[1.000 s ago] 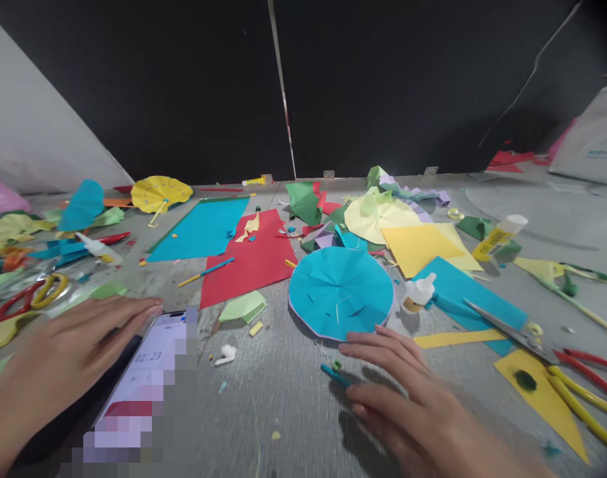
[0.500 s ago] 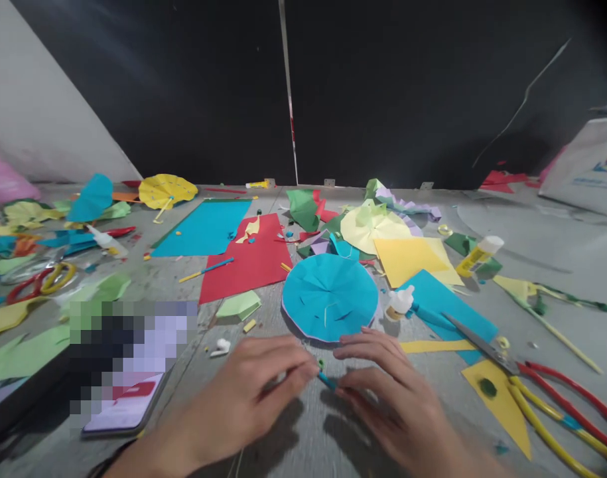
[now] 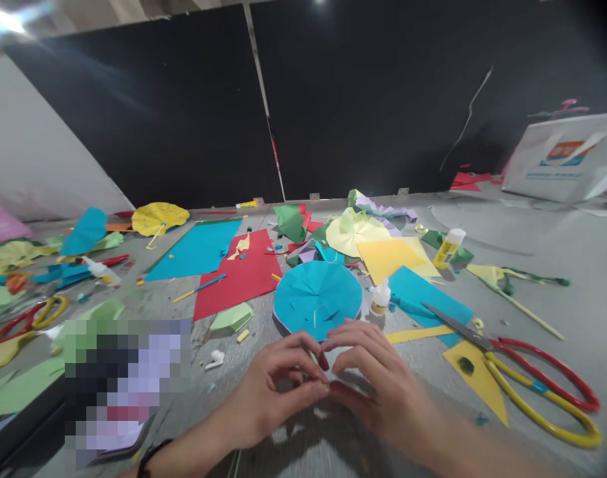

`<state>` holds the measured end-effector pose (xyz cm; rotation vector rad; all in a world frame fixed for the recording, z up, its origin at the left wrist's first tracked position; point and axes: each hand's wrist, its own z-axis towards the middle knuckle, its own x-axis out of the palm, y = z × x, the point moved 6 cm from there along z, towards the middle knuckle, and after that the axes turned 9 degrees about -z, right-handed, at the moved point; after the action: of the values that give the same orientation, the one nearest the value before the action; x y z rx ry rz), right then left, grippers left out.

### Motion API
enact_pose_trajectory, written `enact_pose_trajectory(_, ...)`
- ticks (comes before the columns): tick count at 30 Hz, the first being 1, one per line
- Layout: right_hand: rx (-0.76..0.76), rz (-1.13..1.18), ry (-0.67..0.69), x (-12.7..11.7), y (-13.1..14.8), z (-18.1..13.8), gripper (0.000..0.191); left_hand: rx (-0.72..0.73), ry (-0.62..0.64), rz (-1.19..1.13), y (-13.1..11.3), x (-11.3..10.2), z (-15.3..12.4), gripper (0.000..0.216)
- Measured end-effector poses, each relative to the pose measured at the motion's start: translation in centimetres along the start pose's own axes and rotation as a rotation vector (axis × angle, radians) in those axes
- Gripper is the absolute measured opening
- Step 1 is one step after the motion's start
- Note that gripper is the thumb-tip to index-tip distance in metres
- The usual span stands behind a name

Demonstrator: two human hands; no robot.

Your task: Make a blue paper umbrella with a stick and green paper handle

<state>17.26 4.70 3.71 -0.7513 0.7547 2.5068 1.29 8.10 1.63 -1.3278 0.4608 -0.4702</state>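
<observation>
White bag's print (image 3: 564, 154), seemingly illegible

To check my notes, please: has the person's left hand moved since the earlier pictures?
Yes. The left hand has moved to the right, toward the blue paper circle, and is now just below its lower edge, beside the right hand.

Scissors (image 3: 457, 326) w/ red & yellow handles btm R, blades pointing up-L. Glue stick (image 3: 448, 248) upright mid R. Small white glue bottle (image 3: 381, 298) just above center. Red sheet (image 3: 243, 279) & blue sheet (image 3: 194, 255) side by side, center L. Yellow paper fan (image 3: 160, 218) further up L. Pixelated phone (image 3: 129, 385) btm L. White printed bag (image 3: 562, 159) far upper R.
</observation>
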Motion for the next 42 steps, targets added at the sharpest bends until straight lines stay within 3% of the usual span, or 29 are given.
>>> enact_pose_trajectory(7, 0.004, -0.012, -0.017, -0.2, 0.0, 0.1, 0.021, -0.105, -0.104, -0.222, 0.4, -0.1, -0.2, 0.023)
enact_pose_trajectory(12, 0.1, 0.008, -0.049, -0.8, -0.6, -0.2, 0.024, -0.073, -0.468, -0.334, -0.7, -2.9, -0.1, 0.021)
enact_pose_trajectory(14, 0.141, 0.05, -0.058, -1.0, -0.8, -0.3, 0.026, -0.094, -0.542, -0.403, -0.7, -3.5, -0.1, 0.025)
enact_pose_trajectory(20, 0.357, 0.317, -0.001, -0.4, -2.1, -0.1, 0.024, -0.058, -0.491, -0.297, -0.5, -3.7, 0.0, 0.042)
enact_pose_trajectory(23, 0.448, 0.377, -0.003, 0.0, -3.1, 0.0, 0.023, 0.004, -0.436, -0.091, -0.9, -3.6, -0.1, 0.033)
enact_pose_trajectory(27, 0.332, 0.117, 0.148, 0.4, -3.0, 0.0, 0.019, 0.153, -0.418, 0.095, -1.9, -3.4, -0.6, 0.01)
enact_pose_trajectory(35, 0.17, -0.177, 0.452, 2.0, -1.4, -0.9, 0.009, 0.202, -0.382, 0.207, -2.4, -3.0, -0.9, 0.016)
enact_pose_trajectory(37, 0.164, -0.199, 0.455, 2.2, -1.3, -1.0, 0.004, 0.167, -0.36, 0.276, -2.2, -3.0, -0.7, 0.02)
enact_pose_trajectory(39, 0.181, -0.154, 0.44, 2.1, -1.3, -1.0, 0.011, 0.13, -0.349, 0.308, -1.9, -3.1, -0.6, 0.022)
enact_pose_trajectory(42, 0.242, -0.007, 0.356, 1.3, -1.3, -0.6, 0.012, 0.15, -0.404, 0.25, -1.8, -3.5, -0.5, 0.012)
